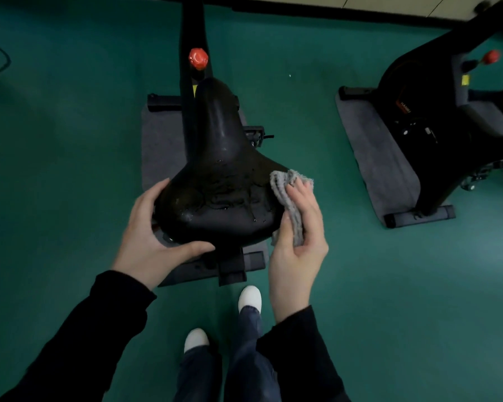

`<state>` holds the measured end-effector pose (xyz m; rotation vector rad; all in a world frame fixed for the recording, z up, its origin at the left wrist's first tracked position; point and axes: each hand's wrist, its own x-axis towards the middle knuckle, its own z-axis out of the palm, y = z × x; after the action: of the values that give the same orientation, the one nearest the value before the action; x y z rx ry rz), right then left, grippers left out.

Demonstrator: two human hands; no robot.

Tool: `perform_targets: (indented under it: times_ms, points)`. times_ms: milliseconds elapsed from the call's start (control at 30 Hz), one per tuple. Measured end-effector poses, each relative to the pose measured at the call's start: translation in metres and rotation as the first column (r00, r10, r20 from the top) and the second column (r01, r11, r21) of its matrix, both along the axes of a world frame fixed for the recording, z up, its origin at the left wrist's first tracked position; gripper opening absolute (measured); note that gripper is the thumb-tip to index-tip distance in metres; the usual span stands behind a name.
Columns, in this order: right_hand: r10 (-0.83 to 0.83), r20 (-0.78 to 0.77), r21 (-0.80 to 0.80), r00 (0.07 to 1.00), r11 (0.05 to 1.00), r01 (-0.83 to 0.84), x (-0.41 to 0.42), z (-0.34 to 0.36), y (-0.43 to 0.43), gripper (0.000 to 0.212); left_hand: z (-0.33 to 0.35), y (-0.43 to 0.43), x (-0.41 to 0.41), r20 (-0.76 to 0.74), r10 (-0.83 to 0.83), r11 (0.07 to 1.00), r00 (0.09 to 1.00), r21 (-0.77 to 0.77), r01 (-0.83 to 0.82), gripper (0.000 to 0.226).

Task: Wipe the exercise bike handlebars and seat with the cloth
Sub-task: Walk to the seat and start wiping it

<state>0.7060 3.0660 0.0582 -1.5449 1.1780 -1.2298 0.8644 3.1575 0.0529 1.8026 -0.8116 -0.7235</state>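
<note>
- We are looking straight down on the black seat, its narrow nose pointing away from us and its wide rear end nearest us; droplets and wet streaks are glistening across the wide part.
- We are holding the grey cloth bunched against the seat's right rear edge, its upper folds touching the seat's surface.
- Our right hand is gripping the cloth, palm turned up, fingers curling over the folds and the thumb pressing them from the seat side.
- Our left hand is clasping the seat's left rear corner, fingers wrapping along the side and the thumb lying along the back rim.
- A red knob is showing on the frame just beyond the seat's nose.
- The bike is standing on a grey mat laid on the green floor.
- Our white shoes are standing just behind the mat.
- A second bike is standing well apart to the right.
</note>
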Motion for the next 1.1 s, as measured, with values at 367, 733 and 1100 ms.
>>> perform_targets:
  times_ms: [367, 733, 1100]
  points:
    - [-0.196, 0.001, -0.015, 0.981, 0.98, 0.196, 0.014, -0.003, 0.011, 0.031, 0.001, 0.002, -0.003, -0.012, -0.002, 1.0, 1.0, -0.007, 0.002, 0.093]
    - [-0.146, -0.189, -0.123, 0.971, 0.985, 0.124, -0.01, 0.008, -0.016, 0.023, 0.002, 0.003, -0.006, -0.068, 0.019, 1.0, 0.997, 0.004, -0.019, 0.105]
    - [0.042, -0.359, -0.305, 0.933, 0.939, -0.16, -0.01, 0.025, -0.02, 0.009, 0.005, 0.0, -0.008, -0.078, 0.046, 0.999, 0.996, 0.003, -0.046, 0.108]
